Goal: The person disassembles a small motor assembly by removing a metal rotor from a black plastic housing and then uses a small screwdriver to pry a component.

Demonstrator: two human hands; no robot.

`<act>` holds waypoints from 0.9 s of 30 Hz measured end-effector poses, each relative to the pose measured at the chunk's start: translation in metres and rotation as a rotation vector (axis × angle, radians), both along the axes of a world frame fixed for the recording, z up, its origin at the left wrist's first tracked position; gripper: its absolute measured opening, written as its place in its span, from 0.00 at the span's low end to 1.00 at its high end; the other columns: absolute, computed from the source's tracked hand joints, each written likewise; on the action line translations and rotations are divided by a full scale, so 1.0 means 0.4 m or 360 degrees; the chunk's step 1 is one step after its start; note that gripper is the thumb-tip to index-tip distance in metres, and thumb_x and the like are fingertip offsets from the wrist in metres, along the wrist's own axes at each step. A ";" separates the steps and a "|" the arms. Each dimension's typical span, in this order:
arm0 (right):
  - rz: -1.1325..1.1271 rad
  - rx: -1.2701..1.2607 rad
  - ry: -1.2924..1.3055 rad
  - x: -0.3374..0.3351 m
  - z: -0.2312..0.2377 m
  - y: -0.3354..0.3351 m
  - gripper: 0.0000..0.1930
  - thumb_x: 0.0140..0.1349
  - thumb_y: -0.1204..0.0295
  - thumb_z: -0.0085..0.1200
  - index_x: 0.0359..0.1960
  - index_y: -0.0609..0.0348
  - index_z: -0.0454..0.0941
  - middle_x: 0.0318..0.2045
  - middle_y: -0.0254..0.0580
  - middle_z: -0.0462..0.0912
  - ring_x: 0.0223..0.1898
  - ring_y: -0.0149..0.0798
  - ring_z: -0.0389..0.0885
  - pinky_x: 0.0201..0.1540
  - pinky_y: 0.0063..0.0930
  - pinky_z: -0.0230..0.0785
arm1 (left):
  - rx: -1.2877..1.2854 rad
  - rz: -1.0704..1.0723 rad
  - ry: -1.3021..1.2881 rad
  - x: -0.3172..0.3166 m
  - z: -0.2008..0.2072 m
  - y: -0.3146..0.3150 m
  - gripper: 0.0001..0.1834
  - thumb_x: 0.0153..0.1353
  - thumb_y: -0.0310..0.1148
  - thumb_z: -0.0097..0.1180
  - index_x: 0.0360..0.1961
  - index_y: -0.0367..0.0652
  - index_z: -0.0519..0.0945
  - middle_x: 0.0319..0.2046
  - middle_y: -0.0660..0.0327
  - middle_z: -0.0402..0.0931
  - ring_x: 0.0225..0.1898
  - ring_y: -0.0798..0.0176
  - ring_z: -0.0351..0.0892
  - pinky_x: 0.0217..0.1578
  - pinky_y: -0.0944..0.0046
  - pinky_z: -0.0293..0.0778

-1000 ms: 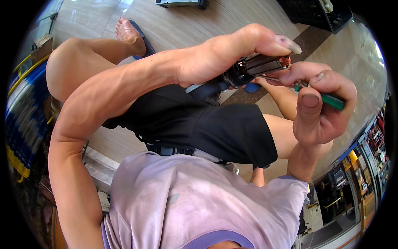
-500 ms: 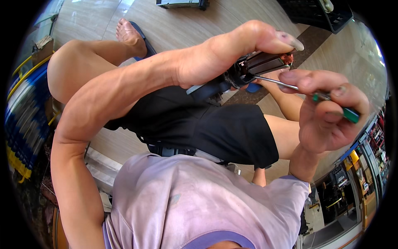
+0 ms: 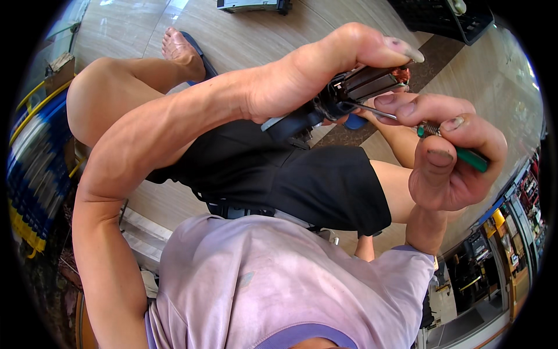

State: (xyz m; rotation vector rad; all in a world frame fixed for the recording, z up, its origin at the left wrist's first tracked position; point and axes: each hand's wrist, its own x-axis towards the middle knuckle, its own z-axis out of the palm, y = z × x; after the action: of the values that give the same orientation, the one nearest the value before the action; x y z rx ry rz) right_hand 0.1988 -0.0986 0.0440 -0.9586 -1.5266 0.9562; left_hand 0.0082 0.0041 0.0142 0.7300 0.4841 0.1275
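Observation:
My left hand (image 3: 317,64) is closed around a motor armature (image 3: 369,84), with dark slotted metal bars and copper windings showing at its far right end. A black plastic-looking part (image 3: 290,123) sticks out below the palm at its other end. The fingers on the far side are mostly hidden. Between the thumb and fingers of my right hand (image 3: 450,180) is a thin screwdriver (image 3: 472,159) with a green handle. Its metal shaft points left and reaches the black section beside the metal bars; the tip itself is hard to make out.
A grey metal box (image 3: 256,6) lies on the tiled floor ahead. At the upper right stands a black crate (image 3: 444,20). Blue and yellow stacked items (image 3: 38,157) line the left side, and cluttered shelves (image 3: 500,250) stand at the lower right.
My right hand has shifted slightly left along with the screwdriver, and its fingers have rolled round the handle. The armature has tilted a little in my left hand.

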 end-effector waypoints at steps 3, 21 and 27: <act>-0.0029 0.0040 -0.0028 -0.004 0.001 0.003 0.14 0.77 0.70 0.53 0.52 0.66 0.64 0.40 0.66 0.82 0.40 0.53 0.87 0.49 0.54 0.86 | 0.0009 0.0020 -0.0026 0.008 -0.003 0.000 0.30 0.71 0.61 0.46 0.43 0.42 0.81 0.36 0.65 0.81 0.35 0.71 0.75 0.40 0.67 0.71; -0.0033 0.0066 -0.0370 0.006 0.062 0.046 0.10 0.74 0.76 0.55 0.48 0.68 0.66 0.32 0.62 0.83 0.33 0.43 0.85 0.43 0.38 0.84 | 0.0120 -0.0020 -0.0055 0.023 0.000 0.001 0.31 0.70 0.64 0.41 0.34 0.46 0.78 0.28 0.65 0.75 0.28 0.72 0.69 0.30 0.68 0.65; -0.0062 -0.0001 -0.0402 0.005 0.066 0.051 0.09 0.75 0.77 0.53 0.49 0.68 0.67 0.32 0.59 0.82 0.33 0.42 0.84 0.42 0.36 0.84 | 0.0114 0.0081 -0.0054 0.030 0.012 -0.005 0.29 0.71 0.62 0.42 0.34 0.45 0.77 0.28 0.66 0.74 0.28 0.72 0.69 0.30 0.68 0.65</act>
State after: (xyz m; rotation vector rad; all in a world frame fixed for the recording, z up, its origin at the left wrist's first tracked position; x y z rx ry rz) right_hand 0.2009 -0.0784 0.0705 -1.1391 -1.7100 0.8313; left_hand 0.0202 0.0020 0.0190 0.7848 0.4678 0.2056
